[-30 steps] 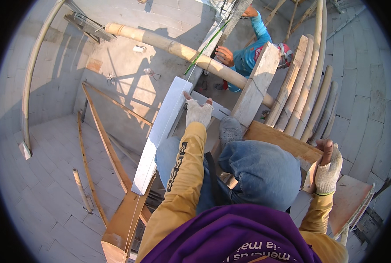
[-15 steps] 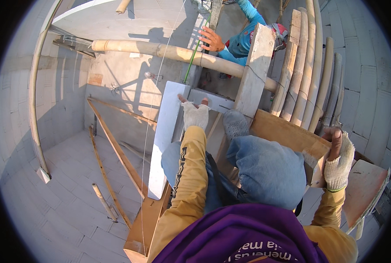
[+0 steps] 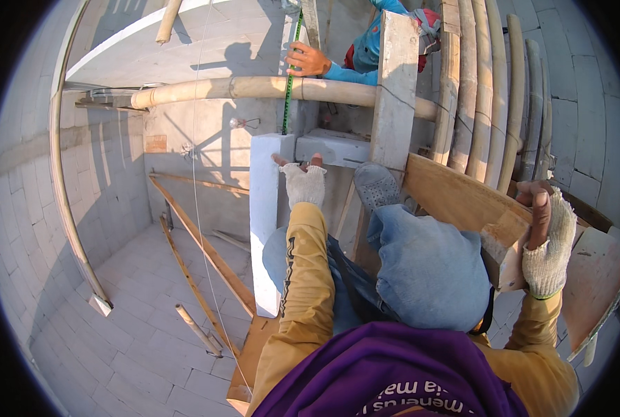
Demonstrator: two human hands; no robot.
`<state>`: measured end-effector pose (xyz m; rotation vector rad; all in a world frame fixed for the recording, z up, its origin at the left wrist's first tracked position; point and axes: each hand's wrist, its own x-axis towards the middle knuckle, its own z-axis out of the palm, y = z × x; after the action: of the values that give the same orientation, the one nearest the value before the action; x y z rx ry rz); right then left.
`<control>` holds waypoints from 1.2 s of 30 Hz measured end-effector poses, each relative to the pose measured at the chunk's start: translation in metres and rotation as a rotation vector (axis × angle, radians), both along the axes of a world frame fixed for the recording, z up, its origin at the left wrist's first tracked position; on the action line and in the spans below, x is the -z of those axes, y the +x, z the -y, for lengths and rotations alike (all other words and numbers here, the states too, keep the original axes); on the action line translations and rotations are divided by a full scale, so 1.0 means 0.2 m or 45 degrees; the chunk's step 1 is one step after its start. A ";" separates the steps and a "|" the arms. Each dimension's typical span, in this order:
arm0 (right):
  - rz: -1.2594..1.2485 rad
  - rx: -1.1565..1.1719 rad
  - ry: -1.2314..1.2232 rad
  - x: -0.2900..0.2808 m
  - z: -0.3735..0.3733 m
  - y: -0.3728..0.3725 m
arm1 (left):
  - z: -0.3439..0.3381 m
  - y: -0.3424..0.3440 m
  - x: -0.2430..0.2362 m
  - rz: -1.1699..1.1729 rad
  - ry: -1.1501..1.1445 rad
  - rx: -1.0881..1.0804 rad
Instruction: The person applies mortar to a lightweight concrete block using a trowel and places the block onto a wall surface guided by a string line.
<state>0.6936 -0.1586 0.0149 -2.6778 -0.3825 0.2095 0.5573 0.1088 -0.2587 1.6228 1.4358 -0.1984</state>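
Note:
A long white block [image 3: 264,229] lies lengthwise along a timber form, at my left hand [image 3: 303,182]. That hand wears a cut-finger knit glove, and its bare fingertips press over the block's edge near the far end. From that end a green tape measure [image 3: 288,101] runs away from me. A co-worker's hand [image 3: 308,60] pinches the tape farther up. My right hand [image 3: 549,236], gloved the same way, is by the end of a wooden board [image 3: 456,191] with its fingers curled. Whether it grips the board is hidden.
A bamboo pole [image 3: 233,88] crosses ahead, and several more poles [image 3: 480,90] stand at the right. An upright plank [image 3: 394,83] is beyond my shoe [image 3: 377,186]. A thin string [image 3: 196,153] stretches down the left side. Far below is a block-patterned floor [image 3: 140,347].
The co-worker's hand has closed from spread fingers onto the tape. My right hand has lifted slightly from the board's end. My left hand stays on the block; the view has turned a little.

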 end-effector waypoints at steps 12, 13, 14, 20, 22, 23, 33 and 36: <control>0.062 -0.047 -0.057 0.01 0.02 0.01 | -0.01 0.00 -0.05 0.018 -0.081 -0.048; 0.047 -0.034 -0.054 0.00 0.01 0.01 | -0.01 -0.01 -0.05 0.044 -0.082 -0.066; 0.058 -0.051 -0.075 0.00 0.02 0.01 | -0.01 -0.02 -0.03 0.060 -0.075 -0.067; 0.105 -0.107 -0.130 0.01 0.01 0.00 | -0.02 -0.07 0.03 0.048 -0.055 -0.045; 0.140 -0.134 -0.132 0.01 0.01 0.00 | -0.04 -0.07 0.03 0.041 -0.077 -0.041; 0.131 -0.117 -0.123 0.01 0.01 0.00 | -0.04 -0.07 0.02 0.031 -0.072 -0.029; -0.022 -0.016 -0.028 -0.02 0.00 0.00 | -0.03 -0.05 -0.04 0.006 -0.134 -0.066; -0.060 -0.011 0.010 -0.02 -0.02 0.00 | -0.03 -0.05 -0.05 -0.025 -0.137 -0.051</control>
<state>0.6935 -0.1556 0.0199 -2.6587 -0.3793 0.2726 0.5465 0.1138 -0.2482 1.5073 1.4463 -0.2646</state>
